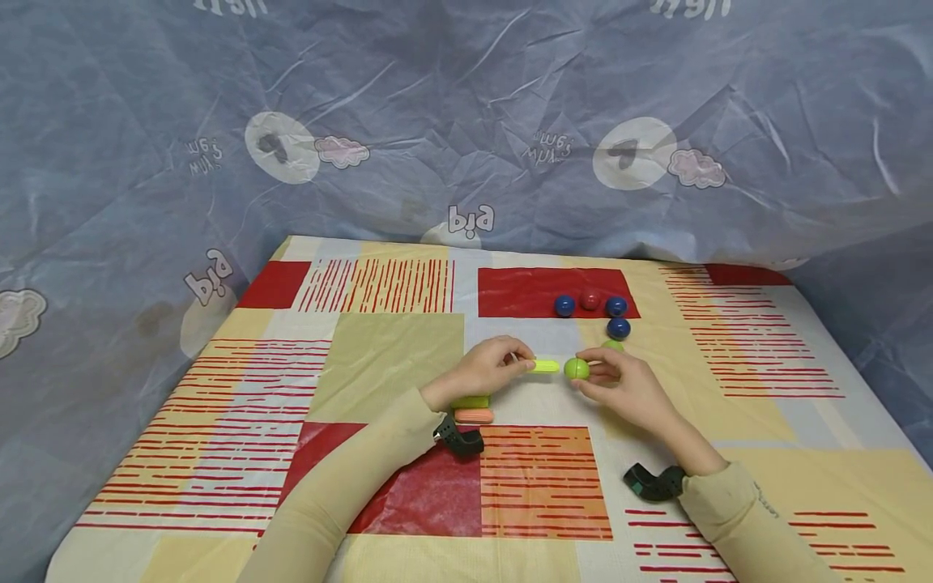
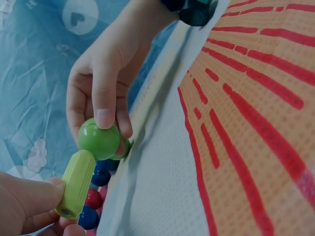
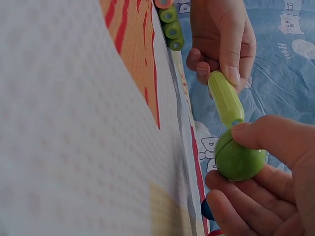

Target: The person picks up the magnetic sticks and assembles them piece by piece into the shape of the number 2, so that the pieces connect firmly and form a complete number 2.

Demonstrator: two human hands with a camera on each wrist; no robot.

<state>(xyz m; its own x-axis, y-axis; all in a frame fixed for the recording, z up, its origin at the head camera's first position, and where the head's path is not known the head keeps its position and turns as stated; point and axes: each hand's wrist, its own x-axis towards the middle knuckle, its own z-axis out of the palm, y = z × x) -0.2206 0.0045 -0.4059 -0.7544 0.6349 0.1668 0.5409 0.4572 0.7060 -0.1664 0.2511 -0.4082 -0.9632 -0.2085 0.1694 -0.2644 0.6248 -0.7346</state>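
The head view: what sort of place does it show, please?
It may be a screened-off play or recording space: a patterned tablecloth, a blue-grey sheet hung behind and beside it, and a toy-like green ball. The room beyond is hidden.

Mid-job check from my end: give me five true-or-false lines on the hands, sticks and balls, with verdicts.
1. The left hand pinches a yellow-green stick. True.
2. The right hand is empty. False: it holds a green ball.
3. The red ball sits between two blue balls. True.
4. Only one blue ball is visible. False: the head view shows three.
5. An orange stick lies on the tablecloth. True.
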